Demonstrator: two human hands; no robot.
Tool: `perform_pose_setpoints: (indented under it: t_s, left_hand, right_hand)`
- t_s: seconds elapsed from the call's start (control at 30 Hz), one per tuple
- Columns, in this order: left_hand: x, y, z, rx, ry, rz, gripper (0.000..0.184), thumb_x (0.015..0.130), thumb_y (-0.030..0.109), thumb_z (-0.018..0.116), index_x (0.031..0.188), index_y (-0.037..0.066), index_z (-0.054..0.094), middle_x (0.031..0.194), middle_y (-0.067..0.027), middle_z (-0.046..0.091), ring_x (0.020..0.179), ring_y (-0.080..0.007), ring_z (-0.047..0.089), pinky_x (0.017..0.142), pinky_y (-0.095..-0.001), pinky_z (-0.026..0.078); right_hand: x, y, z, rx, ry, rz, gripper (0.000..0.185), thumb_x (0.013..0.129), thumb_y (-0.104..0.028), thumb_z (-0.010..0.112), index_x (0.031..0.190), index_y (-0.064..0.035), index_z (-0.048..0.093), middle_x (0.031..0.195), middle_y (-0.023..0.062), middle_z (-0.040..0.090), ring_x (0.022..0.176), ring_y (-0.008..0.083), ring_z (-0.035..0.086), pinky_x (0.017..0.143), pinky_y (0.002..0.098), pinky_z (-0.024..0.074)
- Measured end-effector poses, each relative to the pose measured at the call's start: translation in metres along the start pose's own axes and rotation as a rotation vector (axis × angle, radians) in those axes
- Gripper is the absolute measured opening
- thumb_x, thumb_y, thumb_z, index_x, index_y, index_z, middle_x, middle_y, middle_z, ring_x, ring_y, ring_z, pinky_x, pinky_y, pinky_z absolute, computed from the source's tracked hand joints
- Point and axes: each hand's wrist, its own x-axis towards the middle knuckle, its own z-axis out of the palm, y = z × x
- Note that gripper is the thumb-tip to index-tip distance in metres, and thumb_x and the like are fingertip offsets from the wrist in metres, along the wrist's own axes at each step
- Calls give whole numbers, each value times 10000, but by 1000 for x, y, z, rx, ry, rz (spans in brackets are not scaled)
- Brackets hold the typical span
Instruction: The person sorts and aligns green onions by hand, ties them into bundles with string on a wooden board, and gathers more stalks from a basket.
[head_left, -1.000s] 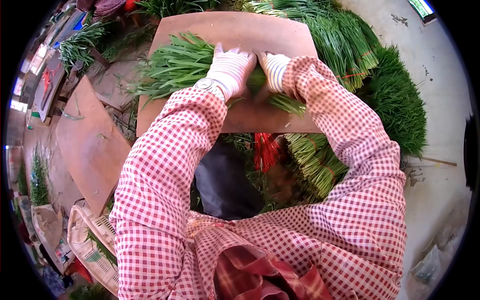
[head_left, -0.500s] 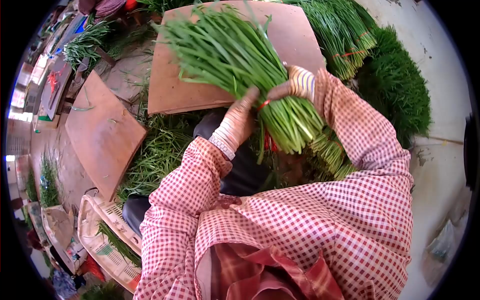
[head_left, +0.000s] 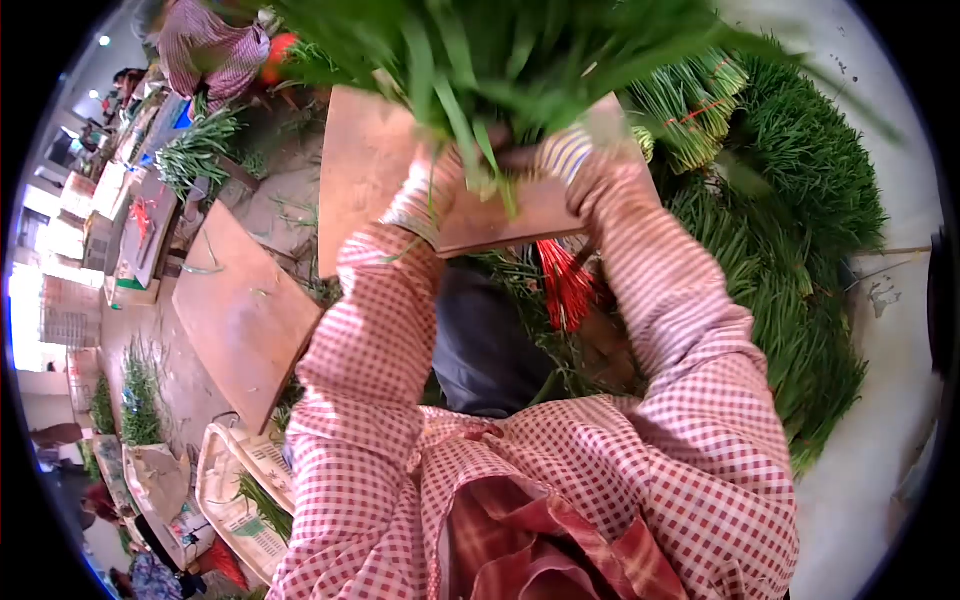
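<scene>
Nearest, on the near side of the board (head_left: 362, 170), are the wearer's checked shirt (head_left: 580, 470) and a dark-clad leg (head_left: 485, 345). A basket (head_left: 215, 490) stands to the near left of the board, and red ties (head_left: 562, 285) hang just beside its near edge.

The two gloved hands are raised over the board. The left hand (head_left: 430, 185) and the right hand (head_left: 568, 158) come together at the lower part of a bunch (head_left: 480, 60) of long green leaves, with the fingers seemingly bent around it; leaves and blur hide how tightly each one closes. The bunch is above the board and its far edge, its leaf ends spread toward the viewer. Whether its stem ends touch the board cannot be told.

Change: the bunch, laid flat on the board a second ago and then held aslant with a red band showing, is now turned leaf ends up. The band is no longer visible. This suggests that the stalks are being handled as one tied unit.

Farther out, a second board (head_left: 245, 310) lies to the left of the first. To its right are a leafy pile (head_left: 800, 260) and banded bundles (head_left: 695, 115). Beyond its far left corner are loose greens (head_left: 200, 150) and, behind them, a co-worker (head_left: 208, 50) in a checked top.
</scene>
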Motion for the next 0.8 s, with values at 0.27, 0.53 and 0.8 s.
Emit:
perform_pose_setpoints:
  t_s: [0.27,0.53,0.8]
  left_hand:
    - [14,-29,7,-254,110,-132,718,637,324,842,1191,-13,535,1107,-102,616,1001,-225,565,887,-311,444]
    - [-3,-70,6,-619,91,-194,709,772,541,656,1289,95,467,1213,-82,552,1092,-237,523,967,-399,410]
    - [-63,-34,21,-844,162,-687,743,780,626,515,1315,124,394,1308,-92,440,1197,-288,397,1001,-558,298]
  right_hand:
    - [9,27,-3,97,7,-67,708,571,-140,849,1198,-43,535,1148,104,608,1046,235,563,917,349,460]
    - [45,0,-2,-392,-149,65,789,535,-147,853,1233,-41,500,1122,118,619,1012,243,587,878,346,486]
    - [73,26,47,-1366,-669,117,871,560,-317,792,1296,-46,414,1111,213,589,1042,344,579,901,398,467]
